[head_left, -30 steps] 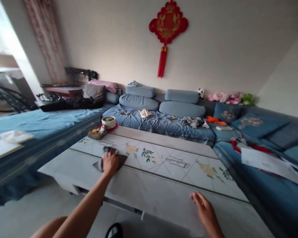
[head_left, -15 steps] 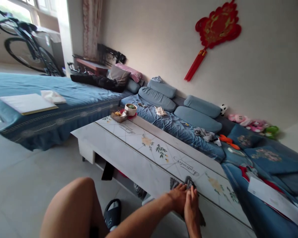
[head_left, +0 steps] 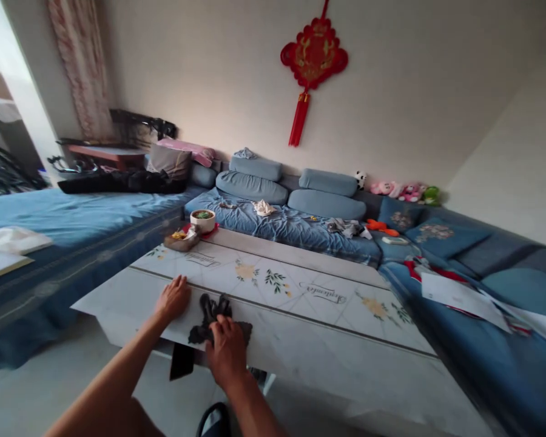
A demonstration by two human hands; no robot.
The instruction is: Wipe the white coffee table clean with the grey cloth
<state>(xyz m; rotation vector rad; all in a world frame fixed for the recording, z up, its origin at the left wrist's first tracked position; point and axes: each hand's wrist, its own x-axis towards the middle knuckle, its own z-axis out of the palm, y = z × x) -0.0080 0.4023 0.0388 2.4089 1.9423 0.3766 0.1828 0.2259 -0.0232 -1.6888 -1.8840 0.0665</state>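
A dark grey cloth (head_left: 204,331) lies bunched on the near side of the marble-patterned coffee table (head_left: 295,340). My right hand (head_left: 228,352) is closed on it, its fingers curled over the folds and pressing it to the tabletop. Part of the cloth spreads out to the right from under the hand. My left hand (head_left: 175,298) rests flat on the table to the left of the cloth, fingers stretched out and holding nothing. A printed runner (head_left: 259,280) with flowers and lettering runs along the table's middle, just beyond both hands.
At the table's far left corner stand a potted plant (head_left: 202,220) on a red saucer and a brownish tray (head_left: 182,239) with small items. Blue sofas (head_left: 459,267) border the table's far and right sides. Papers (head_left: 464,298) lie on the right seat. A slipper (head_left: 213,419) shows below.
Both hands were together on the cloth near the table's right part. The cloth has moved left under my right hand, and my left hand has come off it. The view has turned right.
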